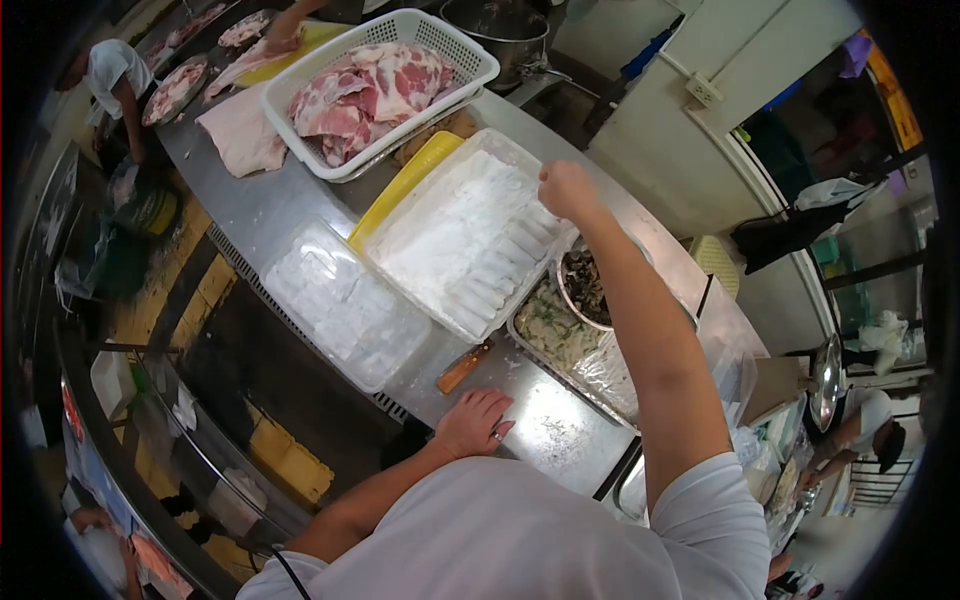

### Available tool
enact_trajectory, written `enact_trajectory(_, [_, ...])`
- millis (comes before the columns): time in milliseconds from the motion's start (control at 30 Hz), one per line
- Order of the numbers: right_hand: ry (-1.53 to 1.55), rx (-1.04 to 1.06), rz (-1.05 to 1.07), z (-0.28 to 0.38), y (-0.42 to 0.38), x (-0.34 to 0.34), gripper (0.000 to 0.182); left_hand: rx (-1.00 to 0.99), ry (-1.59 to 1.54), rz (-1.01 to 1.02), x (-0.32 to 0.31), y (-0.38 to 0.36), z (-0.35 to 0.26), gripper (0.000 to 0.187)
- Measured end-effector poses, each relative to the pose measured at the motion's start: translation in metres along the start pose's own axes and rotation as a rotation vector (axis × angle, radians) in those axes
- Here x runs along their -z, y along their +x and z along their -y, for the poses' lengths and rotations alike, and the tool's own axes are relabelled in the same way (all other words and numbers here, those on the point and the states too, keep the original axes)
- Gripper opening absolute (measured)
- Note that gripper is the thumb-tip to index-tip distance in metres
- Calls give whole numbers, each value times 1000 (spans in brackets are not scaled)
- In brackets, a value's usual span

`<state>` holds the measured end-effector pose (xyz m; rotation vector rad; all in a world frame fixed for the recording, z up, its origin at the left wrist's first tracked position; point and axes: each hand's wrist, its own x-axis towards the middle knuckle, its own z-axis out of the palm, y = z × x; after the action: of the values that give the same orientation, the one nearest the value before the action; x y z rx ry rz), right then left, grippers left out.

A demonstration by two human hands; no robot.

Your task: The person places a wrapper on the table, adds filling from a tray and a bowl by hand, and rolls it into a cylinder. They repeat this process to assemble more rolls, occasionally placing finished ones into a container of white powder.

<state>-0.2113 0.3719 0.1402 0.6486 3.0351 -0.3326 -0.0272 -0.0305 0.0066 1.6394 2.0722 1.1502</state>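
My right hand is closed above the far right corner of a white plastic tray; what its fingers hold, if anything, is hidden. White powder covers much of the tray, and a row of white-dusted rolls lies along its right side. My left hand wears a ring and rests with fingers extended on the metal table. Just beyond it lies a wooden-handled tool, untouched. A clear plastic box with white pieces inside stands left of the tray.
A metal bowl of dark chopped pieces sits over a metal tray of pale, green-flecked filling, partly under plastic film. Behind, a white basket holds raw meat. A yellow board lies under the powder tray. Other people work nearby.
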Motion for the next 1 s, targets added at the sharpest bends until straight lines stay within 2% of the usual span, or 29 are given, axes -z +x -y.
enact_trajectory(167, [-112,177,122,14,-9,-6,38,15,-11,3,5,3,-5,39])
enact_trajectory(267, [-415,133,313,20,-19,-13,38,15,-27,8,2,1,-2,40])
enact_trajectory(367, [-323,159,31,10,-28,-13,36,26,-44,20,1,1,-1,41])
enact_trajectory(467, [18,142,-336,26,-91,34,25,12,-18,13,-1,2,-1,41])
enact_trajectory(567, [115,-47,-508,39,-192,56,15,-35,-13,-15,-3,1,0,42])
enact_trajectory(633, [126,-100,-576,35,-263,32,15,-41,-9,-24,-3,2,0,42])
enact_trajectory(700, [234,-234,-516,43,-334,-6,12,-47,-5,-7,-5,0,-1,42])
enact_trajectory(833, [414,-494,-257,66,-446,-78,12,-98,40,57,-10,1,2,42])
enact_trajectory(1000, [411,-725,-349,70,-526,-114,16,-251,13,152,-27,10,-21,43])
